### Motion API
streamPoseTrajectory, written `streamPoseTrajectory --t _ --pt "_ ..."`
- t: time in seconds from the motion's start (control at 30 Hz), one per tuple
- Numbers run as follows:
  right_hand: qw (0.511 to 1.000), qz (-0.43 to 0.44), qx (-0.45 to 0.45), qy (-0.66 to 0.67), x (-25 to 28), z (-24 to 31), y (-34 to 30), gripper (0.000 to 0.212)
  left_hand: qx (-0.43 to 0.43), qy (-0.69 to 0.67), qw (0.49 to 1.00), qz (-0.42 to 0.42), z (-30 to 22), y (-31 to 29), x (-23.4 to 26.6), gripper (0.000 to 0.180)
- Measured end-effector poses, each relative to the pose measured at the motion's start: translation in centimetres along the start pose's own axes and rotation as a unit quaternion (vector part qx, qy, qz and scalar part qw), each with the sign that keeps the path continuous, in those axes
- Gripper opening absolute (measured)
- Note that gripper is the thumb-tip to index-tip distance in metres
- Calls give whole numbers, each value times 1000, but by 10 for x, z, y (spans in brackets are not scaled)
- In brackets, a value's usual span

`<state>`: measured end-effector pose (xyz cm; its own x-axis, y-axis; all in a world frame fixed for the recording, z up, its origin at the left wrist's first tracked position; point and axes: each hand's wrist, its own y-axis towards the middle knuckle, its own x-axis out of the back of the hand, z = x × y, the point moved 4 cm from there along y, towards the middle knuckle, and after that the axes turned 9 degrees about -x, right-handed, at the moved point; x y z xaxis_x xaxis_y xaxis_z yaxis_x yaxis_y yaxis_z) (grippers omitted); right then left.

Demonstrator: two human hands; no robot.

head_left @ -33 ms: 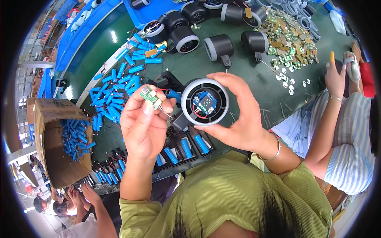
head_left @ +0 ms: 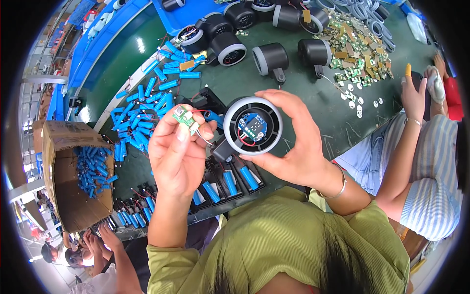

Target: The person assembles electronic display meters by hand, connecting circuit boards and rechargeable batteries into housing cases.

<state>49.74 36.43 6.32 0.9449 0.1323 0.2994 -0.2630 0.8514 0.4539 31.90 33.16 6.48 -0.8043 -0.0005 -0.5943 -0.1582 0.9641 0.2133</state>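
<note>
My left hand pinches a small green circuit board between thumb and fingers. Thin red and white wires run from the board toward a round black housing with a grey ring. My right hand grips this housing by its ring, thumb below and fingers above. Inside its open face sits a round blue circuit board with a small display and red wires. Just behind the wires, a black handle part and a blue cylindrical battery show partly; my fingers hide some of them.
Loose blue batteries lie left, beside a cardboard box holding more. Black handle shells with batteries line the near edge. Black housings, a circuit board pile and grey rings lie farther off. A co-worker's hand is at right.
My hands and what they hold stay in place. A co-worker's hands at the lower left have shifted slightly.
</note>
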Motion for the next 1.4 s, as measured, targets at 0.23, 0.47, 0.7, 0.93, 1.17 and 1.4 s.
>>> streamPoseTrajectory --t 0.23,0.47,0.7,0.93,1.17,1.4 --pt "1000 3 1 5 -3 2 2 67 -2 -9 1000 -3 -2 -1 2 27" --pt "1000 15 -10 6 -6 4 3 67 -2 -37 999 -8 -5 -1 2 26" --pt "999 27 -23 10 -10 5 2 67 -12 -8 1000 -7 -7 -3 4 26" --pt "1000 19 -13 11 -13 5 3 67 -11 -42 999 -8 -8 -2 2 26" --pt "976 105 -153 113 -26 1 -4 70 -28 -47 995 -85 -21 -3 -7 22" --pt "958 158 -171 167 -41 -18 -14 56 -106 14 986 -129 -62 44 21 22"
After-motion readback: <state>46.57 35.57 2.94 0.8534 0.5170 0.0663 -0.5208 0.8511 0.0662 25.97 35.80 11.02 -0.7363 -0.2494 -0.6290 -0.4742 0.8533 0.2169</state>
